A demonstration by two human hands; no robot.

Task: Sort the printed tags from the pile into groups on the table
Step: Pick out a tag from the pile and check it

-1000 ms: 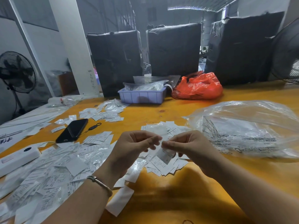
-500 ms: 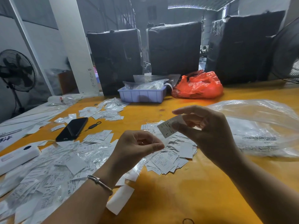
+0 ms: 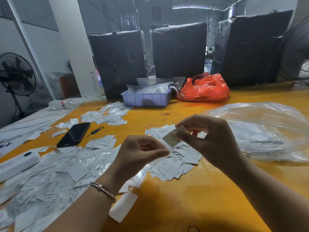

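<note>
White pillar (image 3: 73, 47), standing fan (image 3: 15, 76), black-wrapped bales (image 3: 178, 49), dim warehouse

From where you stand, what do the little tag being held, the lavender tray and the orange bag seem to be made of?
The tag pinched in the right hand looks like thin matte white paper or paper-like fabric: flat, printed in black. The lavender tray seems to be rigid moulded plastic, with ribbed walls and a dull sheen. The orange bag looks like thin glossy plastic film, crumpled with bright highlights.

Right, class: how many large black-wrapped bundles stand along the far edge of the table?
3. The left bundle stands behind the lilac tray, the middle bundle behind the orange bag, the right bundle beside the fan. Others may be out of view.
</note>
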